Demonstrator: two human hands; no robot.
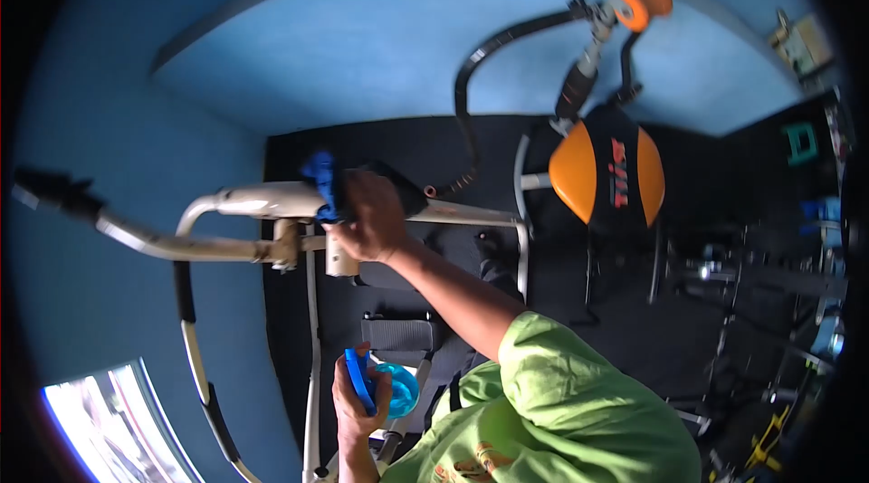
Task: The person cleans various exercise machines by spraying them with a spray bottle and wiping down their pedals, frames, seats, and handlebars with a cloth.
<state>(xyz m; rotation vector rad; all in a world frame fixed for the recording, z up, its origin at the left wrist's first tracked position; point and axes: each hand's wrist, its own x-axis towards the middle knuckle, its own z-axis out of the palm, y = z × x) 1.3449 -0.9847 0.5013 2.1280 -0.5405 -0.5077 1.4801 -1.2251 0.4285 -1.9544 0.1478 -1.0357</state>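
Observation:
My right hand (371,216) is closed on a blue cloth (321,177), pressed against the beige frame (272,200) of an exercise machine, beside its dark upper part. The hand and cloth are slightly blurred. Lower down, my left hand (355,406) is wrapped round what looks like a spray bottle (399,390), with a blue head and a see-through turquoise body. The fingers hide part of the bottle. Just below my right hand, a short beige tube end (341,257) juts out of the machine.
A beige handlebar with a black grip (59,193) reaches left. An orange and black seat (608,171) stands to the right, with a black curved bar (466,89) near the blue wall (380,48). More gym equipment (760,275) fills the far right; a bright window (113,420) is lower left.

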